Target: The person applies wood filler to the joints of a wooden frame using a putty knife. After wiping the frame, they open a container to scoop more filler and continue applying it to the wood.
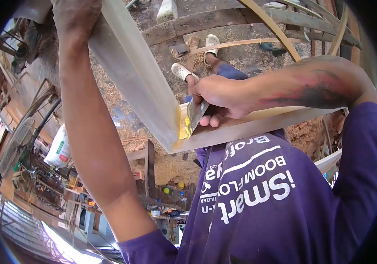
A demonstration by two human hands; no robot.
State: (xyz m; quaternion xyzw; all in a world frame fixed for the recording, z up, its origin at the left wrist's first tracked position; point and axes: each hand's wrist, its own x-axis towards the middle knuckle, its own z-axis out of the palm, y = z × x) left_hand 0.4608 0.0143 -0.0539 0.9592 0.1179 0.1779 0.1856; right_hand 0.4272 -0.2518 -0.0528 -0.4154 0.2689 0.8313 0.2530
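Note:
My left hand [76,15] is closed around the upper end of a long pale board [131,66] of a wooden frame, at the top left. This board meets a second board [258,124] at a corner low in the middle of the view. My right hand [219,94] grips a metal putty knife [196,115], with its fingers curled and the handle hidden. The blade lies against the inside of the corner. Yellow putty [182,125] is smeared along the joint there and shows on the blade.
Shavings cover the floor [113,94] around my feet in light clogs [182,71]. Curved wooden pieces [210,22] lie ahead. On the left are a fan [17,141] and a white sack [58,147]. A wooden post [149,167] stands behind the frame corner.

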